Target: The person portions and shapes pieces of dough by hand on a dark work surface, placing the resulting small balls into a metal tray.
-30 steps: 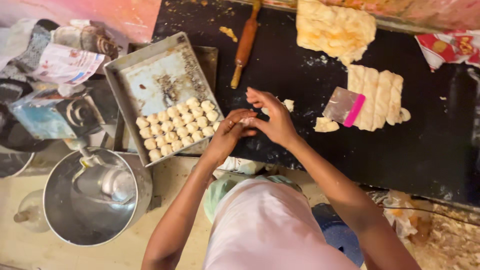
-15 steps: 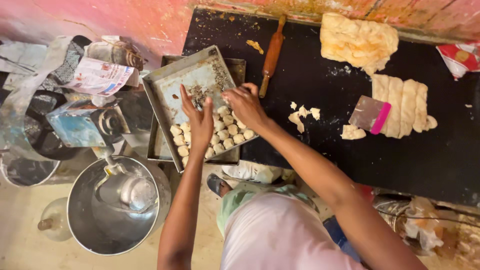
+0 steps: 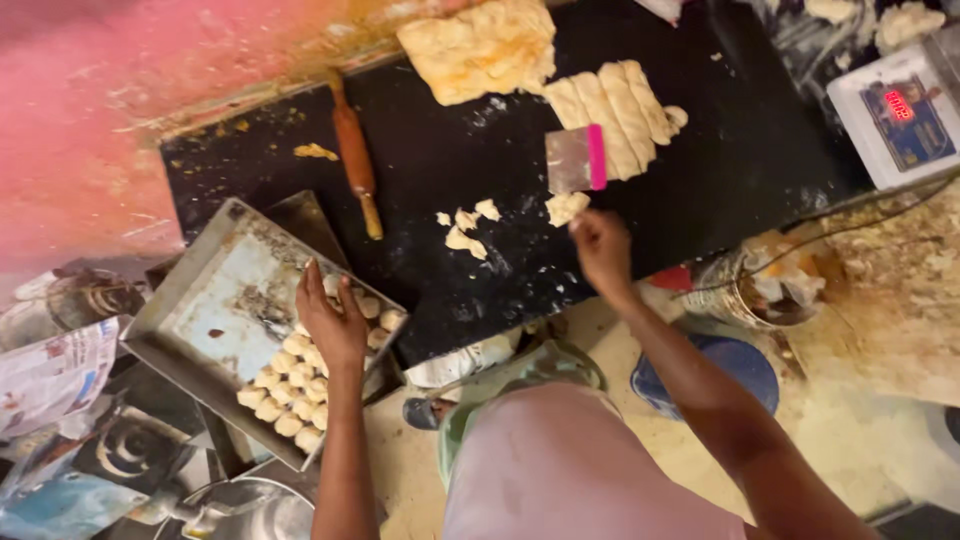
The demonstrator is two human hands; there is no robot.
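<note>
The near end of the tray point(image 3: 190, 300) holds rows of dough balls point(image 3: 290, 385) under the flat, open left hand point(image 3: 335, 325), its far part bare, while the right hand point(image 3: 600, 245), fingers curled, touches a dough lump point(image 3: 566, 207) near the uncut strips point(image 3: 615, 100)

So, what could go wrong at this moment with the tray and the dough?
The metal tray sits tilted on other things beside the black table; pressure from the left hand might tip it and spill the dough balls. The right hand reaches near the scraper, whose edge could nick a finger.
</note>
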